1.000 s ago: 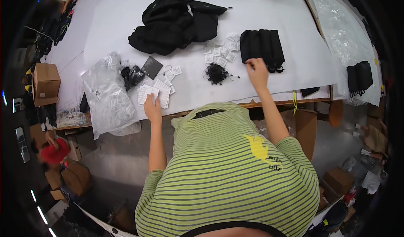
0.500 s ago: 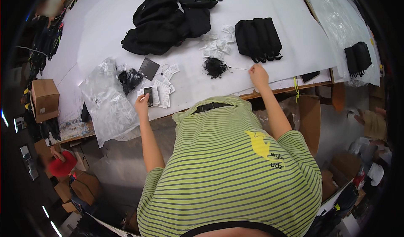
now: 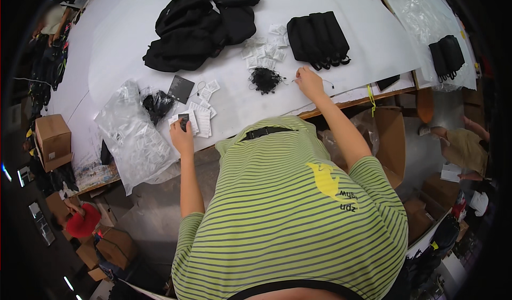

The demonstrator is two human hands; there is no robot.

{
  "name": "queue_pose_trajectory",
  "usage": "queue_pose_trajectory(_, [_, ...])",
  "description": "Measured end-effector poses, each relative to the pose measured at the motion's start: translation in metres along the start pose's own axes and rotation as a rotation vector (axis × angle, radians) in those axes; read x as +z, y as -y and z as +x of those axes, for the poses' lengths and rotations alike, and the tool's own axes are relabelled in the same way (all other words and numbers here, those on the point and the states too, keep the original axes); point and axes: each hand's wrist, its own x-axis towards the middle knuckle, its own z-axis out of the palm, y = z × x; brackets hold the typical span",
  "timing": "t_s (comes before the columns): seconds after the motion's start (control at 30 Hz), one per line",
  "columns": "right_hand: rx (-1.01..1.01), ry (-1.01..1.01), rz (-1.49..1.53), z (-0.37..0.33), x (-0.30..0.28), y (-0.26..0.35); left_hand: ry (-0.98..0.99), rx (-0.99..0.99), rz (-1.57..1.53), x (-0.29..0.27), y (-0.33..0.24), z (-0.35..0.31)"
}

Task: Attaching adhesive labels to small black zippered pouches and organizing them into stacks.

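My left hand [image 3: 181,136] holds a small black tag [image 3: 184,121] just above a stack of white paper tags [image 3: 201,120] near the front edge of the white table [image 3: 341,81]. My right hand [image 3: 308,81] pinches a thin black string [image 3: 329,83], right of a small tangled pile of black strings [image 3: 265,79]. A flat black card [image 3: 180,88] lies behind the white tags. My green striped shirt fills the lower half of the view.
A heap of black bags [image 3: 197,28] and a row of black pouches [image 3: 318,36] lie farther back, with loose white tags [image 3: 264,52] between. A clear plastic bag [image 3: 136,137] sits at left, cardboard boxes [image 3: 52,140] beside it. Another person [image 3: 464,148] crouches at right.
My left hand has picked the small black tag up off the white tags. My right hand has drawn back from the black pouches toward the table edge, with a string from the pile.
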Motion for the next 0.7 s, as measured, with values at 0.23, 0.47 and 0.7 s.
queue_pose_trajectory(0.23, [-0.06, 0.045, 0.227, 0.006, -0.006, 0.005, -0.056, -0.085, -0.059, -0.01, 0.003, 0.015])
queue_pose_trajectory(0.47, [0.252, 0.181, 1.038, -0.016, -0.066, 0.09, 0.11, -0.112, -1.022, -0.049, -0.089, 0.034])
queue_pose_trajectory(0.7, [-0.044, 0.108, 0.953, -0.036, -0.11, 0.179, 0.509, -0.155, -1.415, -0.097, -0.196, -0.001])
